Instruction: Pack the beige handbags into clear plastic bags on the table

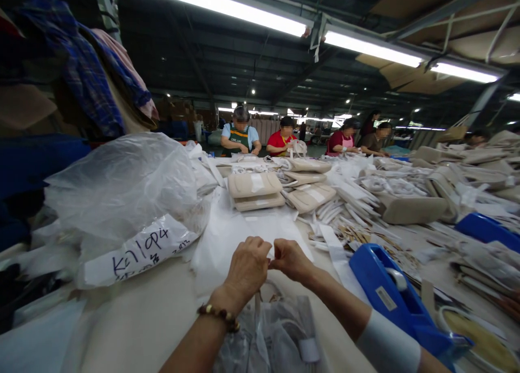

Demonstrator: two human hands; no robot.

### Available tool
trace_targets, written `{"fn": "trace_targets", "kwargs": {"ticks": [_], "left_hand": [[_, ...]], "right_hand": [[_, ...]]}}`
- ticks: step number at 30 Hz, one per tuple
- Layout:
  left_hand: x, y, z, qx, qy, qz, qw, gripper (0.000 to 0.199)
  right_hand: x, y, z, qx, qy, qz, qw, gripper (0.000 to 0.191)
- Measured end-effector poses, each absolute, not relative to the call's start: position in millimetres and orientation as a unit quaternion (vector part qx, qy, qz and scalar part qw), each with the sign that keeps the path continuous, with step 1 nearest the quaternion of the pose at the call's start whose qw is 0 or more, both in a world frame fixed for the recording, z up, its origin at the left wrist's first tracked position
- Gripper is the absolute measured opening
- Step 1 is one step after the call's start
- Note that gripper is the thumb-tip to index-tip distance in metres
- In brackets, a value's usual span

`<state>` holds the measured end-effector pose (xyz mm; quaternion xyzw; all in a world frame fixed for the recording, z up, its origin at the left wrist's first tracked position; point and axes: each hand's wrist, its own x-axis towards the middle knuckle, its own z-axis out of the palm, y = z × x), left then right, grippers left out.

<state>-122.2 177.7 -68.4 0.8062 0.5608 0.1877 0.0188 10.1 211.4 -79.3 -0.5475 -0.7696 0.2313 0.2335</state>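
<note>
My left hand (248, 262) and my right hand (291, 258) meet at the middle of the table, fingertips almost touching. Both are closed, the fingers curled into a pinch. A tiny pale bit shows between them, too small to name. Just below my wrists lies a bundle in clear plastic (280, 329) with a beige loop and a small white tag, partly covered by my left hand and forearm. White sheets (244, 237) are spread on the table beyond my hands. Behind those sit stacked beige bag flaps or bags (255, 186) with white strips around them.
A blue tape dispenser (390, 292) stands right of my right forearm, near a roll of tape (479, 340). At left bulges a large clear plastic sack (125, 183) with handwriting. Beige pieces (414, 208) pile up on the right. Several people (239, 137) work across the table.
</note>
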Motion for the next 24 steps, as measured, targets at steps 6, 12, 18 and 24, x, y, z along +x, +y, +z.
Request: {"fn": "trace_targets", "kwargs": {"ticks": [6,12,18,24], "left_hand": [[-118.4,183.9,-79.9,0.837,0.533,0.123,-0.025,0.018],[-149.0,195.9,-85.4,0.744,0.655,0.116,-0.065,0.030],[-189.2,194.6,-86.5,0.646,0.747,0.137,-0.074,0.029],[-214.9,183.7,-86.7,0.554,0.806,0.201,-0.061,0.029]], "right_hand": [[12.2,209.6,-79.3,-0.541,-0.769,0.246,0.235,0.037],[19.7,210.8,-87.1,-0.537,-0.749,0.302,0.244,0.037],[24.1,212.9,-94.7,-0.504,-0.733,0.373,0.264,0.030],[27.0,213.1,-108.3,-0.508,-0.761,0.263,0.306,0.014]]}}
